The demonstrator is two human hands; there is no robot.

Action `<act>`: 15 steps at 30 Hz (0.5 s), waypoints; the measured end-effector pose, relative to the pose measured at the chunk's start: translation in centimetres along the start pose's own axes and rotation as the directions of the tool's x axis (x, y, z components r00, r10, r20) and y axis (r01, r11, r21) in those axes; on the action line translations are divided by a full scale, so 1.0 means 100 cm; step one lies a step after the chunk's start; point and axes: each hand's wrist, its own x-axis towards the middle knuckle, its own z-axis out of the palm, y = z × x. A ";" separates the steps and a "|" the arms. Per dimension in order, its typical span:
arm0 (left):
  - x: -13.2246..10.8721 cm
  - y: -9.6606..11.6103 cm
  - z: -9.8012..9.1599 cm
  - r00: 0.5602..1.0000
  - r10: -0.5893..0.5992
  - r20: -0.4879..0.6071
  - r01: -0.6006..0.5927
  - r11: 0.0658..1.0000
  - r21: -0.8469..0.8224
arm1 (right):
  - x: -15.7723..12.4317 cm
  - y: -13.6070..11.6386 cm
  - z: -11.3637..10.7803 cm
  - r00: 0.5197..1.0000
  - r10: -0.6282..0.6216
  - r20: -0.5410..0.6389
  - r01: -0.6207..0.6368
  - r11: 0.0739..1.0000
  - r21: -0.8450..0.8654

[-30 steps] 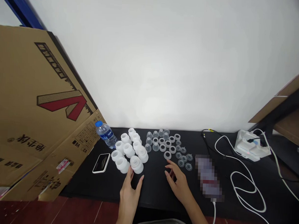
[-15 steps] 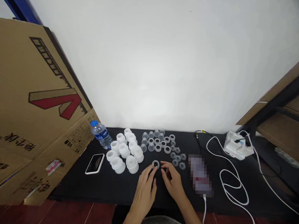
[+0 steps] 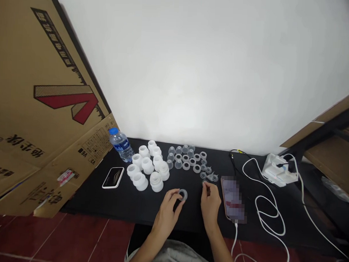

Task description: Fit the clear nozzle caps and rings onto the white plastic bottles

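Note:
My left hand [image 3: 167, 213] pinches a translucent ring [image 3: 183, 194] between thumb and fingers, holding it tilted just over the black table. To its right, my right hand [image 3: 211, 203] has its thumb and fingertips drawn together at the near edge of a group of small clear discs with pointed centres [image 3: 203, 175]. Whatever is between those fingertips is too small to make out, and the hand covers some discs. Beyond both hands lie several more translucent rings [image 3: 196, 168] and clear domed caps [image 3: 178, 164]. White plastic collars with necks [image 3: 140, 181] stand grouped to the left.
A water bottle [image 3: 121, 145] and a white-edged phone [image 3: 113, 177] are on the left, beside a large cardboard box [image 3: 49, 103]. Right of my hands lies another phone [image 3: 232, 198] on a white cable [image 3: 270, 210]. A white charging device [image 3: 279, 171] sits at the back right.
My left hand has picked up the ring that lay flat on the table. My right hand has moved right to the clear discs and its fingers have closed. The camera view has shifted slightly.

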 end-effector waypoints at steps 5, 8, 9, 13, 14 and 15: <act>0.004 0.000 -0.008 0.998 -0.062 -0.029 0.057 0.987 -0.152 | -0.003 -0.011 -0.008 0.995 -0.095 0.005 0.094 0.991 0.099; 0.005 0.002 -0.012 0.997 -0.074 -0.036 0.065 0.978 -0.199 | -0.006 -0.019 -0.009 0.964 -0.228 0.137 0.197 0.959 0.204; 0.006 0.002 -0.013 0.996 -0.078 -0.040 0.068 0.976 -0.209 | -0.007 -0.020 -0.009 0.948 -0.258 0.186 0.213 0.949 0.231; 0.007 0.004 -0.014 0.994 -0.094 -0.053 0.079 0.968 -0.238 | -0.007 -0.018 -0.005 0.904 -0.288 0.316 0.221 0.947 0.232; 0.007 0.004 -0.014 0.993 -0.102 -0.053 0.086 0.965 -0.249 | -0.007 -0.016 -0.003 0.900 -0.282 0.332 0.219 0.952 0.213; 0.008 0.004 -0.013 0.992 -0.113 -0.052 0.096 0.960 -0.263 | -0.007 -0.014 -0.001 0.899 -0.275 0.342 0.219 0.956 0.193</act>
